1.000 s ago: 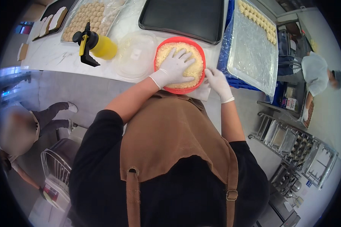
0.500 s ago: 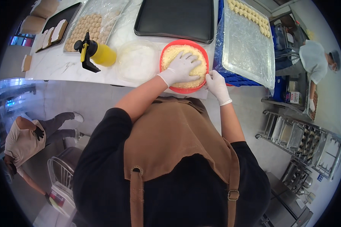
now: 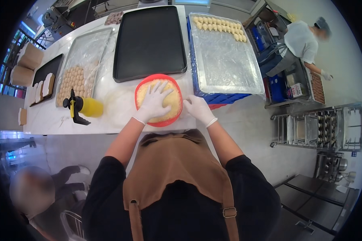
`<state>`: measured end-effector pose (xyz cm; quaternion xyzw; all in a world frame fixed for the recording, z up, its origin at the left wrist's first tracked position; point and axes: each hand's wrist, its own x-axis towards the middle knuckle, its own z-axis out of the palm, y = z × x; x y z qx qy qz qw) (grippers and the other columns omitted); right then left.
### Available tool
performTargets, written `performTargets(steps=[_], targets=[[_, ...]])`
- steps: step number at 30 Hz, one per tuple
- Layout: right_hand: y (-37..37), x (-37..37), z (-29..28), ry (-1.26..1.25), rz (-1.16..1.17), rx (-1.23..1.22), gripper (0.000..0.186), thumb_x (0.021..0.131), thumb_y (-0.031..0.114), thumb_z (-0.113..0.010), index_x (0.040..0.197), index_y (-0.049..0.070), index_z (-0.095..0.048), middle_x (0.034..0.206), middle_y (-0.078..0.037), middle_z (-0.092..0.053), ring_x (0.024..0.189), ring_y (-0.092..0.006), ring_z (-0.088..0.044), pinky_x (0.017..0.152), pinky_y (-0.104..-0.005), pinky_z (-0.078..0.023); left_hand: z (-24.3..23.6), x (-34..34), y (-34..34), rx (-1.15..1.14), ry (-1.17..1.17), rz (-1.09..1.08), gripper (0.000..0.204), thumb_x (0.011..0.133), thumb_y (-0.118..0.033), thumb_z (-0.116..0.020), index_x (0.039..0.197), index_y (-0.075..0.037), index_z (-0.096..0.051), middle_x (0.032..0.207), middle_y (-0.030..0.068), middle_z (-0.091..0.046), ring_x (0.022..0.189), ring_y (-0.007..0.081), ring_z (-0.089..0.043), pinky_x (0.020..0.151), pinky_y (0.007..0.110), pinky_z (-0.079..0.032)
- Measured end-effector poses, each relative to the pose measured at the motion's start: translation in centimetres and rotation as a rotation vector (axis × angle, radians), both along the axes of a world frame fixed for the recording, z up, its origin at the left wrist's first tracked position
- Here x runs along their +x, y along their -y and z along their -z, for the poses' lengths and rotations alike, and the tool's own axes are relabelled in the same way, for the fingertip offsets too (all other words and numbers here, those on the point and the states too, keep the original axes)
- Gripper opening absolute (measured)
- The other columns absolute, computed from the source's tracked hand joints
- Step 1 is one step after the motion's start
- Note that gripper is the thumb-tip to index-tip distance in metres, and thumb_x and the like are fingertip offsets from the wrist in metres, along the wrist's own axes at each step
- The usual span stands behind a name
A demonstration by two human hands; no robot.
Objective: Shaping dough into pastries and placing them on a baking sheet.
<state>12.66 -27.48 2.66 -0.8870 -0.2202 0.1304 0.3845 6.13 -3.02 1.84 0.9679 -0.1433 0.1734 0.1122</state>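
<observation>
My left hand (image 3: 157, 103), in a white glove, lies spread and flat on a pale yellow crumbly mass (image 3: 142, 91). This mass fills a red bowl (image 3: 165, 122) near the front edge of the table. At the bowl's right side is my right hand (image 3: 200, 110), also gloved, its fingers curled and pinched together against the rim. Part of the yellow surface is hidden beneath the left palm.
A black tray (image 3: 151, 44) lies behind the bowl. To the left stand a yellow spray bottle (image 3: 91, 107) and a tray with dough balls (image 3: 73, 82). Blue crates (image 3: 225, 98) at right bear a plastic-covered tray (image 3: 225, 60) with piped dough. Two other people are nearby.
The whole view has shifted, showing more of the table's far side. My left hand's fingers now point more away from me, still on the yellow mass. My right hand stays by the rim.
</observation>
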Motion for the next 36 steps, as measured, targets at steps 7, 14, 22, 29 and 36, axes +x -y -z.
performTargets(steps=[7, 14, 22, 29, 36], targets=[[1.5, 1.0, -0.2, -0.197, -0.129, 0.068, 0.031, 0.097, 0.027, -0.066, 0.104, -0.001, -0.077, 0.096, -0.02, -0.08, 0.084, -0.0406, -0.072, 0.079, -0.0449, -0.057, 1.1, 2.1, 2.3, -0.02, -0.104, -0.255, 0.071, 0.083, -0.043, -0.08, 0.146, -0.013, -0.065, 0.147, 0.0186, -0.061, 0.134, 0.0423, -0.059, 0.117, 0.05, -0.044], [3.5, 2.7, 1.3, -0.373, -0.035, 0.281, 0.032, 0.098, 0.028, -0.067, 0.104, -0.002, -0.077, 0.088, -0.013, -0.078, 0.077, -0.0267, -0.07, 0.074, -0.0356, -0.056, 0.1, 1.4, 0.6, -0.144, -0.391, -0.19, 0.062, 0.087, -0.04, -0.078, 0.141, -0.011, -0.068, 0.144, 0.0188, -0.062, 0.134, 0.0415, -0.059, 0.114, 0.051, -0.046], [8.3, 11.2, -7.0, -0.267, 0.1, 0.336, 0.03, 0.101, 0.027, -0.068, 0.102, -0.002, -0.076, 0.077, -0.004, -0.07, 0.071, -0.012, -0.064, 0.067, -0.0253, -0.051, 2.6, -1.0, 0.6, -0.363, -0.144, -0.18, 0.051, 0.098, -0.037, -0.07, 0.139, -0.008, -0.068, 0.155, 0.0192, -0.058, 0.149, 0.0424, -0.048, 0.125, 0.057, -0.032], [13.2, 31.6, -2.3, 0.469, 0.246, -0.323, 0.043, 0.099, 0.044, -0.068, 0.1, 0.002, -0.08, 0.099, -0.017, -0.078, 0.086, -0.0289, -0.073, 0.077, -0.0391, -0.058, 2.7, -0.3, 1.9, -0.101, -0.263, -0.181, 0.068, 0.1, -0.038, -0.066, 0.158, -0.006, -0.053, 0.171, 0.0247, -0.039, 0.159, 0.0496, -0.031, 0.13, 0.063, -0.021], [12.3, 48.3, 0.3, 0.695, 0.284, -0.742, 0.048, 0.099, 0.042, -0.066, 0.123, 0.003, -0.076, 0.146, -0.025, -0.063, 0.126, -0.0429, -0.061, 0.098, -0.0542, -0.053, 0.3, -0.8, 4.1, -0.414, -0.228, -0.543, 0.071, 0.094, -0.02, -0.07, 0.16, -0.002, -0.048, 0.173, 0.0287, -0.033, 0.158, 0.0513, -0.032, 0.131, 0.058, -0.023]])
